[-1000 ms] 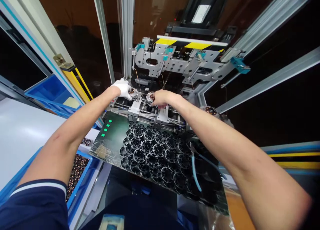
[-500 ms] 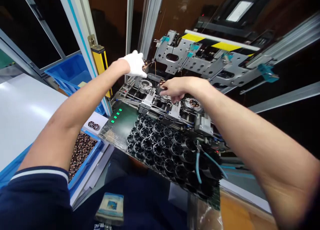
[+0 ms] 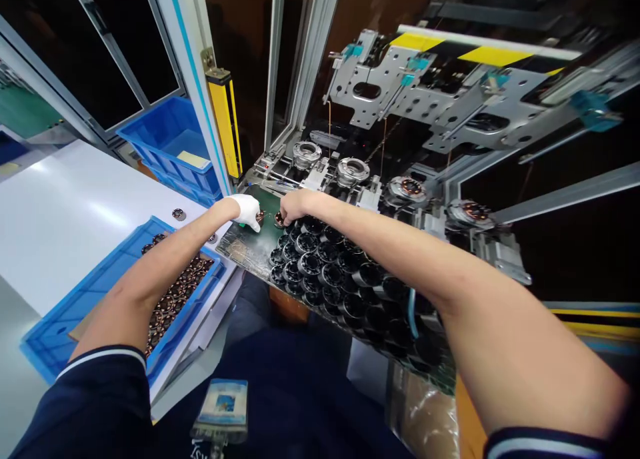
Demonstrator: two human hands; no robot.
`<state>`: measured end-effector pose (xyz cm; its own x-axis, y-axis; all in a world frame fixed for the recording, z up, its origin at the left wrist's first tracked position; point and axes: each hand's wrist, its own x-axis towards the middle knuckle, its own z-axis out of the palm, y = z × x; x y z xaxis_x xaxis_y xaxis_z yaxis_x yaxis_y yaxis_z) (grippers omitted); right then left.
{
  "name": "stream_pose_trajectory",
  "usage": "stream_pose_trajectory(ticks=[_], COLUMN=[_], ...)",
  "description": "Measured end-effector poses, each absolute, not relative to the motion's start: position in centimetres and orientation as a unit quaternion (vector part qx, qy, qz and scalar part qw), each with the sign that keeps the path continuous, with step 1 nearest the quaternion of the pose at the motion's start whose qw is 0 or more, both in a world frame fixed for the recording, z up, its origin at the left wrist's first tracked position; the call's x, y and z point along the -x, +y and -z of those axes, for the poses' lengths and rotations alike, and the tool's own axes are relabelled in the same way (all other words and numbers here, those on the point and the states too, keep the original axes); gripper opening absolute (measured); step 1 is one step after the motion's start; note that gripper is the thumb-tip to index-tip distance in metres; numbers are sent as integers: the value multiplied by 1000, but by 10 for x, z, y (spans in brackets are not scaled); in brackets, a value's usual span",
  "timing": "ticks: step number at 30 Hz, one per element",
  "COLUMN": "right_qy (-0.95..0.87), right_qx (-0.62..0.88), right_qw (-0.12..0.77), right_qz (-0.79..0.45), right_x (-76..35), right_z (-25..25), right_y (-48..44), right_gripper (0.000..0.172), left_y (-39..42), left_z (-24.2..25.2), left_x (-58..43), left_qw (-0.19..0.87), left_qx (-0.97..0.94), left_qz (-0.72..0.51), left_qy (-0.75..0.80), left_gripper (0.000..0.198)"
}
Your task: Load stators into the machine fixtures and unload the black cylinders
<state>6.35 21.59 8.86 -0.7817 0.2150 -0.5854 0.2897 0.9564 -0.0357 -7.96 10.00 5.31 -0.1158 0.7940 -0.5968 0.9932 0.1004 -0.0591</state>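
Both hands have come back from the machine's fixtures, where they were half a second ago, and now sit low over the near edge of the green panel [image 3: 250, 246]. Nearest the camera, a small card with a blue picture [image 3: 223, 406] lies below the dark lap; its print is too small to read. To the left, a blue bin [image 3: 55, 332] holds many copper-wound coils [image 3: 175, 292].

The gloved left hand [image 3: 246, 210] pinches a small round wound part [image 3: 259, 217], copper-brown with a dark rim, just above the panel. The bare right hand [image 3: 295, 206] is closed around a second wound part [image 3: 279, 220], mostly hidden by the fingers; it appears to be the same kind. The two parts are just beside each other, at the panel's left corner.

Right of the hands, black ring-shaped housings [image 3: 320, 262] stand in rows on the panel. Beyond them, two silver fixtures [image 3: 330, 162] stand empty-topped, and two more to their right carry wound stators [image 3: 411, 187]. Farther back, a yellow-and-black striped bar [image 3: 480, 46] crosses the machine; no lettering is legible anywhere.
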Motion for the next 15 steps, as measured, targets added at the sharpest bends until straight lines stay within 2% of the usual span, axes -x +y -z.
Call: stream_pose_trajectory(ticks=[4, 8, 11, 13, 15], right_qy=[965, 964, 940, 922, 902], right_qx=[-123, -161, -246, -315, -384], right_qw=[219, 188, 174, 160, 143], right_qz=[71, 100, 159, 158, 138], right_x=[-126, -233, -327, -384, -429], right_z=[-135, -170, -175, -172, -166], right_y=[238, 259, 283, 301, 319], right_gripper=[39, 63, 74, 74, 64], left_y=[117, 123, 116, 113, 117], left_z=[-20, -8, -13, -27, -50], left_x=[71, 73, 76, 73, 62], left_qw=[191, 143, 113, 93, 69], left_qx=[-640, -661, -680, -691, -709], left_qz=[220, 174, 146, 133, 115], left_qy=[711, 716, 710, 704, 692], left_gripper=[38, 38, 35, 33, 33])
